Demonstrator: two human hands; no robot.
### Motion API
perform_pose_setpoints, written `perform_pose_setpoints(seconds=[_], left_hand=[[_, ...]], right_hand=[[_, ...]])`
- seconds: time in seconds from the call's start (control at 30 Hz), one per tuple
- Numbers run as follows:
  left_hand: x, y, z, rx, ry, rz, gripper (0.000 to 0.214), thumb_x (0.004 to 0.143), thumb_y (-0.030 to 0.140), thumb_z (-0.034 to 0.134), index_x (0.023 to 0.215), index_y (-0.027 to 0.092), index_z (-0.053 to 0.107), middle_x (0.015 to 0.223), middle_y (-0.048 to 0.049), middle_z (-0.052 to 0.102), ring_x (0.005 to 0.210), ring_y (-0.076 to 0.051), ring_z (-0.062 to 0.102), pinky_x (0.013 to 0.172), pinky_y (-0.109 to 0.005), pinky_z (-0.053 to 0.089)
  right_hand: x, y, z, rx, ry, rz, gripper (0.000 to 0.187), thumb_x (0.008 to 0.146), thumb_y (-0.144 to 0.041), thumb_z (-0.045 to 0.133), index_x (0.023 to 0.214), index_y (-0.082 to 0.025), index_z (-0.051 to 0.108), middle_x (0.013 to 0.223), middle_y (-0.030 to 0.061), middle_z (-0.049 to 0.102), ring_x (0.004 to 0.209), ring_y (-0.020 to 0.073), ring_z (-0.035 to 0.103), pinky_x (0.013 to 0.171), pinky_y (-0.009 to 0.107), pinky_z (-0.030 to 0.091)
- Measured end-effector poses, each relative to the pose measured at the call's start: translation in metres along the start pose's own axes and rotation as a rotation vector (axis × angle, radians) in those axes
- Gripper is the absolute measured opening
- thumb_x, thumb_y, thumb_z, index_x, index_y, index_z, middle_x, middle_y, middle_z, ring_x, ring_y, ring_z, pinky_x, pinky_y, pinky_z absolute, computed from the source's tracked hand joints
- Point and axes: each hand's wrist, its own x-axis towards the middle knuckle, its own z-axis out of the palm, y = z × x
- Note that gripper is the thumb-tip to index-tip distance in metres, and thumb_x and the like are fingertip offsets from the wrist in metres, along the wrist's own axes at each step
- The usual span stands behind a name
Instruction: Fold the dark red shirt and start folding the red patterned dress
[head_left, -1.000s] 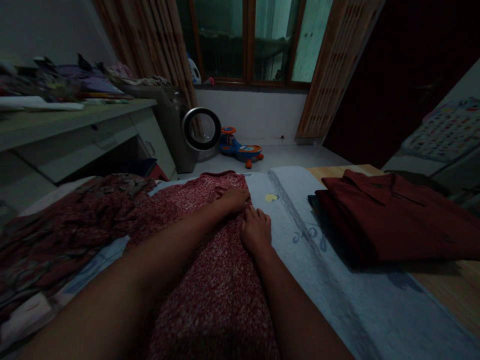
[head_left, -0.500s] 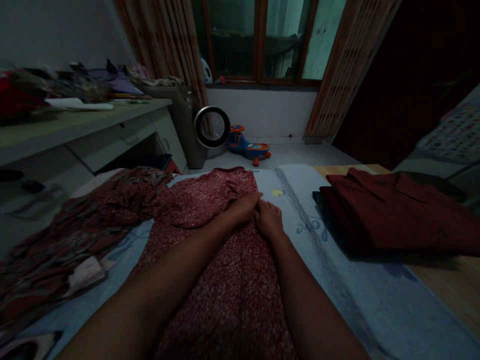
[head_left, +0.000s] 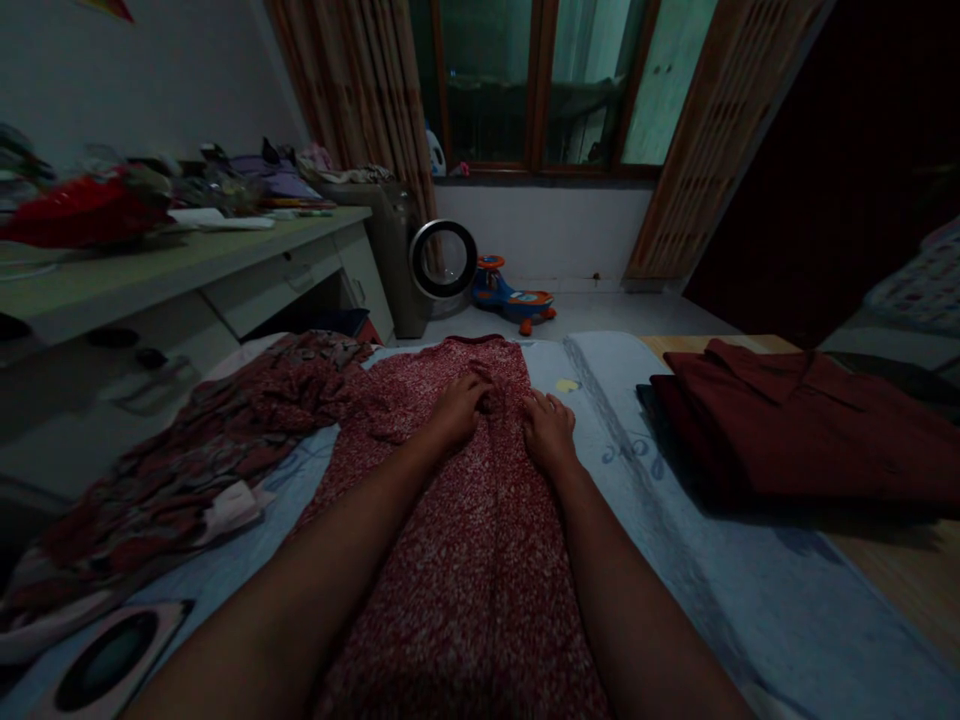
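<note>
A speckled red garment (head_left: 457, 560), perhaps a dress or long top, lies stretched out in front of me, its neckline at the far end. My left hand (head_left: 459, 408) is on its upper middle, fingers curled over a small bunched fold of the cloth. At the garment's right edge rests my right hand (head_left: 551, 428), fingers spread and slightly bent on the fabric; nothing shows as gripped in it. Both forearms cover part of the cloth.
Beneath lies a pale blue bed cover (head_left: 675, 590). Crumpled patterned clothing (head_left: 217, 450) is to the left, folded dark red clothes (head_left: 810, 430) to the right. Farther off are a cluttered desk (head_left: 187, 262), a washing machine with open door (head_left: 444, 260) and a ride-on toy (head_left: 510, 298).
My hands, together at the garment's right edge before, are now apart. The left one has moved left onto the upper middle; the right stays near the edge. The view has shifted slightly left.
</note>
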Motion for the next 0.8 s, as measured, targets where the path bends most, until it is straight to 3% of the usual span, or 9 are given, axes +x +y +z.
perform_pose_setpoints(seconds=[0.1,0.2,0.37,0.53,0.67,0.73,0.8], left_hand=[[0.002,-0.003,0.003,0.037,0.038,0.019,0.04,0.082,0.012,0.053,0.117,0.025,0.066,0.12,-0.0061,0.059,0.115,-0.023,0.053,0.101,-0.036,0.044],[0.006,-0.001,0.001,0.042,0.072,0.004,0.031,0.086,0.013,0.049,0.107,0.023,0.069,0.112,-0.0065,0.061,0.108,-0.022,0.056,0.095,-0.033,0.045],[0.011,-0.001,-0.009,0.097,0.108,0.004,0.026,0.09,0.02,0.048,0.106,0.021,0.069,0.111,-0.0073,0.063,0.109,-0.023,0.055,0.093,-0.033,0.043],[0.006,-0.005,-0.012,0.317,-0.003,-0.015,0.026,0.093,0.021,0.046,0.103,0.019,0.07,0.114,-0.012,0.064,0.111,-0.028,0.054,0.099,-0.042,0.038],[0.0,0.009,-0.014,0.387,0.046,-0.049,0.025,0.09,0.017,0.049,0.103,0.018,0.07,0.118,-0.0144,0.064,0.117,-0.032,0.05,0.106,-0.053,0.031],[-0.002,0.02,-0.012,0.328,0.078,0.006,0.025,0.09,0.018,0.049,0.106,0.019,0.069,0.12,-0.0133,0.063,0.117,-0.03,0.05,0.104,-0.049,0.034],[-0.003,0.028,-0.006,0.23,0.029,0.118,0.023,0.09,0.02,0.051,0.106,0.02,0.068,0.117,-0.0105,0.064,0.113,-0.026,0.053,0.1,-0.041,0.04]], right_hand=[[0.002,-0.003,0.002,0.083,-0.037,-0.131,0.041,0.097,-0.018,0.038,0.133,-0.026,0.055,0.152,0.0041,0.045,0.139,0.019,0.036,0.114,0.046,0.019],[0.004,-0.006,0.006,0.14,-0.15,-0.159,0.044,0.097,-0.017,0.036,0.137,-0.023,0.051,0.149,0.0061,0.048,0.137,0.0164,0.04,0.114,0.043,0.022],[0.002,-0.009,0.005,0.101,-0.245,-0.139,0.05,0.096,-0.025,0.041,0.146,-0.022,0.042,0.154,0.008,0.041,0.142,0.0201,0.034,0.115,0.046,0.021],[0.002,-0.012,0.001,0.04,-0.301,-0.152,0.061,0.094,-0.048,0.048,0.148,-0.023,0.039,0.159,0.0085,0.032,0.145,0.0268,0.028,0.116,0.053,0.016],[0.002,-0.012,0.002,0.059,-0.314,-0.136,0.072,0.09,-0.056,0.051,0.151,-0.022,0.034,0.159,0.0101,0.03,0.146,0.0278,0.026,0.116,0.053,0.014],[0.002,-0.012,0.002,0.075,-0.303,-0.129,0.074,0.089,-0.056,0.053,0.151,-0.02,0.032,0.158,0.0116,0.032,0.145,0.0281,0.027,0.116,0.053,0.015],[0.002,-0.011,0.003,0.088,-0.279,-0.141,0.072,0.089,-0.055,0.053,0.149,-0.02,0.034,0.156,0.0119,0.035,0.144,0.0277,0.029,0.116,0.053,0.016]])
